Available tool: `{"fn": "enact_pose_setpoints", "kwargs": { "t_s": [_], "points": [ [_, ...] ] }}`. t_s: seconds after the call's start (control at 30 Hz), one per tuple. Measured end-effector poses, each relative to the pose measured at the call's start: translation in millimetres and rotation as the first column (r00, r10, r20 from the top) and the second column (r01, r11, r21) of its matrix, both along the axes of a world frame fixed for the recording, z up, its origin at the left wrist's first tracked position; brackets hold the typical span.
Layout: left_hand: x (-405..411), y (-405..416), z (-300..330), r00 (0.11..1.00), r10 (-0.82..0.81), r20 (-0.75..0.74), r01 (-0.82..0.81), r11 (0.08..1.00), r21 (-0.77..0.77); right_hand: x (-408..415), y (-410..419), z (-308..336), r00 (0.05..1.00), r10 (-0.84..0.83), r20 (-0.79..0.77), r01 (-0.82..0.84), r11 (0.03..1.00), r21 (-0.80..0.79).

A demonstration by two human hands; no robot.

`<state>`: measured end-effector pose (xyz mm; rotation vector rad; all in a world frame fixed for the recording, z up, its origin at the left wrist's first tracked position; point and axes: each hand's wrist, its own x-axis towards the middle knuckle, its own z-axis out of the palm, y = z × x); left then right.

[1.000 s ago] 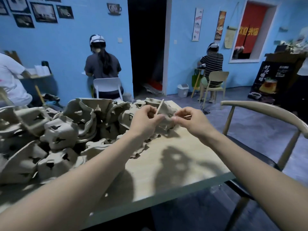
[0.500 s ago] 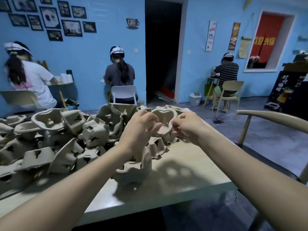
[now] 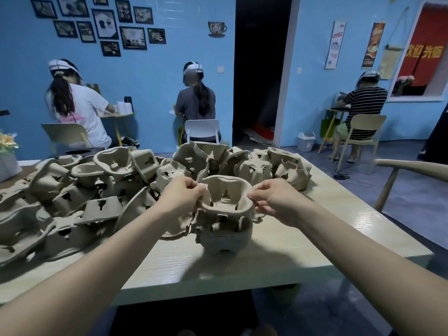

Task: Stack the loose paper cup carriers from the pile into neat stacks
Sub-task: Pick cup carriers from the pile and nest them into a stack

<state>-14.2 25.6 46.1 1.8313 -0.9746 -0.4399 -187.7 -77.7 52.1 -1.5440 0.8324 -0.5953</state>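
Note:
A grey-brown pulp cup carrier [image 3: 226,198] is held open side up between my hands, right above a short stack of carriers [image 3: 221,235] standing on the wooden table [image 3: 303,243]. My left hand [image 3: 180,196] pinches its left rim. My right hand [image 3: 275,200] pinches its right rim. A big loose pile of carriers [image 3: 80,195] covers the table's left half, and more carriers [image 3: 274,166] lie behind my hands.
A wooden chair's curved back [image 3: 409,168] stands at the table's right. Three people sit at small tables along the blue wall, backs turned. A flower pot [image 3: 7,154] is at the far left. A white bin [image 3: 306,141] stands by the doorway.
Both hands pulled a carrier from the pile toward me, turned it open side up and brought it down over the short stack. My head rose, so more of the room shows.

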Motion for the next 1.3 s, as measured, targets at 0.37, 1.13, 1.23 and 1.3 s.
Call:
{"fn": "enact_pose_setpoints", "kwargs": {
  "t_s": [0.37, 1.13, 1.23, 1.3],
  "points": [
    [-5, 16, -11, 0.962, -0.041, 0.269, -0.014, 0.980, 0.197, 2, 12, -16, 0.942, -0.148, -0.302, 0.011, 0.910, -0.413],
    [-73, -85, -9, 0.743, -0.320, 0.588, 0.224, 0.947, 0.232, -64, -71, -52, 0.817, -0.327, -0.474, -0.047, 0.783, -0.621],
    [-95, -115, -14, 0.720, -0.368, 0.588, 0.284, 0.930, 0.233, -85, -97, -64, 0.772, -0.398, -0.496, -0.008, 0.774, -0.633],
    [-107, -134, -18, 0.697, -0.386, 0.604, 0.297, 0.922, 0.247, -97, -113, -73, 0.746, -0.425, -0.514, 0.004, 0.774, -0.634]
  ]
}}
